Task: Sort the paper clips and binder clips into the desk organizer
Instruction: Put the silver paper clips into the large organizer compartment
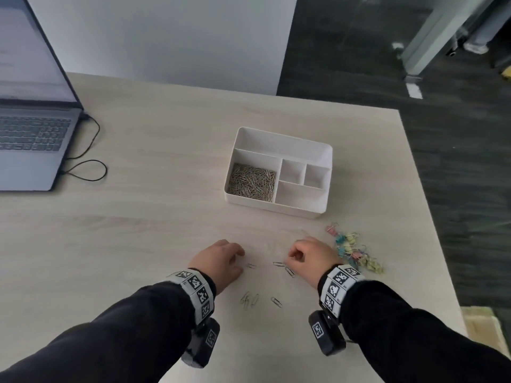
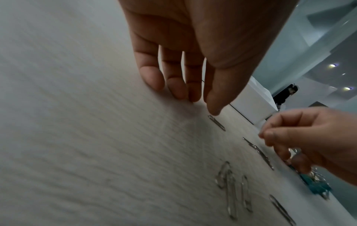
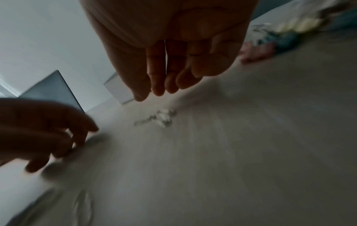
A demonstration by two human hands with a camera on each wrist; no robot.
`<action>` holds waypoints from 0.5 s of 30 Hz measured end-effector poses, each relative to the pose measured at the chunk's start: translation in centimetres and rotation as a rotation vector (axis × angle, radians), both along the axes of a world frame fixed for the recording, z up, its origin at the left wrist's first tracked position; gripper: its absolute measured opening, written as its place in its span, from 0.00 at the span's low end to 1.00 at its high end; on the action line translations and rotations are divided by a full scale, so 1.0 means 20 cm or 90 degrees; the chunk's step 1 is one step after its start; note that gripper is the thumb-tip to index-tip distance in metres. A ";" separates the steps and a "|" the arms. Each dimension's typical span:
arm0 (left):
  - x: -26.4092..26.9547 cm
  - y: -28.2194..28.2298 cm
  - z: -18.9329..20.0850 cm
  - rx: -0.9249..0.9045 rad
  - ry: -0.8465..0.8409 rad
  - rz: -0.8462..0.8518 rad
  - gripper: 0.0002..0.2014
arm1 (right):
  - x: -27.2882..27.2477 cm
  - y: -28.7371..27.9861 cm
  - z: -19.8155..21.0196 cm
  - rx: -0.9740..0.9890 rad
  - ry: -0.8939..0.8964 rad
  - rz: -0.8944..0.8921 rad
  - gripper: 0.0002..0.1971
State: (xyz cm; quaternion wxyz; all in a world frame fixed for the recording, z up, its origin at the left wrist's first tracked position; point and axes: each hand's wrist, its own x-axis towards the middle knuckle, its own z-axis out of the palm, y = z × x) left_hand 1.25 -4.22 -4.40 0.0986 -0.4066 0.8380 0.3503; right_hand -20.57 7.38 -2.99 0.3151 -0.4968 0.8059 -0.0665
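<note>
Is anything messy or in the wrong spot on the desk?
Yes. A few loose paper clips still lie on the table between the left hand and right hand, outside the organizer. The colored binder clips sit in a heap beside the right hand, unsorted. Nothing looks broken.

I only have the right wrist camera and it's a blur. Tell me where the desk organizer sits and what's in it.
Observer: The head view shows the desk organizer beyond both hands. Only its large left compartment is filled, with a heap of paper clips.
Operator: Now locate the binder clips.
Observer: The binder clips lie piled on the table just right of the right hand. None are in the organizer.
Operator: Report the left hand.
Observer: In the left wrist view the left hand has straight fingers touching the table. Its thumb tip is beside a loose paper clip.
</note>
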 end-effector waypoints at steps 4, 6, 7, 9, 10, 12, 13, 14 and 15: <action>-0.07 0.05 -0.02 -0.022 -0.004 -0.028 0.12 | 0.07 0.12 -0.05 0.015 -0.002 0.009 0.07; -0.08 0.07 -0.03 -0.035 -0.012 -0.042 0.08 | 0.10 0.14 -0.06 -0.002 0.008 0.011 0.05; -0.07 0.08 -0.03 -0.040 -0.015 -0.045 0.06 | 0.11 0.14 -0.06 -0.008 0.009 0.013 0.04; -0.05 0.10 -0.04 -0.047 -0.023 -0.043 0.05 | 0.14 0.16 -0.06 -0.005 0.004 0.032 0.04; -0.04 0.10 -0.04 -0.052 -0.026 -0.038 0.04 | 0.15 0.16 -0.06 -0.001 0.002 0.046 0.04; -0.01 0.11 -0.04 -0.060 -0.031 -0.024 0.05 | 0.16 0.18 -0.06 0.007 0.001 0.062 0.04; 0.01 0.11 -0.04 -0.062 -0.034 -0.013 0.05 | 0.17 0.19 -0.05 0.008 0.005 0.065 0.04; 0.02 0.12 -0.04 -0.063 -0.039 -0.002 0.05 | 0.18 0.20 -0.05 0.007 0.009 0.067 0.05; 0.04 0.13 -0.04 -0.065 -0.046 0.007 0.05 | 0.19 0.20 -0.05 0.006 0.011 0.070 0.05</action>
